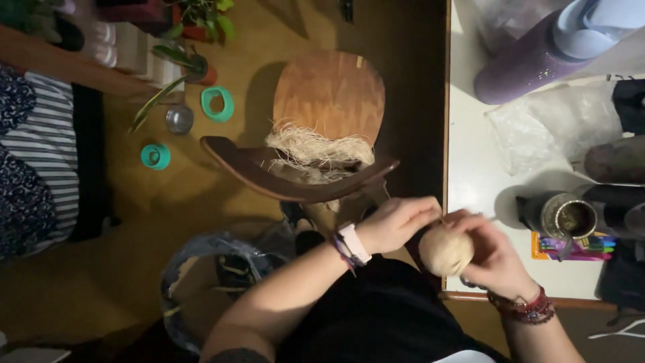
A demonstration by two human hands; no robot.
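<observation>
Both hands hold a round tan ball near the bench edge: right hand cups it, fingers partly hidden; left hand pinches its top. Farther right, a metal cup has unclear contents.

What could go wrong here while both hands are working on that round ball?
The ball is held past the table edge, gripped by the right hand while the left hand pinches its top; a slip would likely drop it to the floor. The metal cup stands close to the right hand, so an elbow swing might tip it onto the pens.
</observation>
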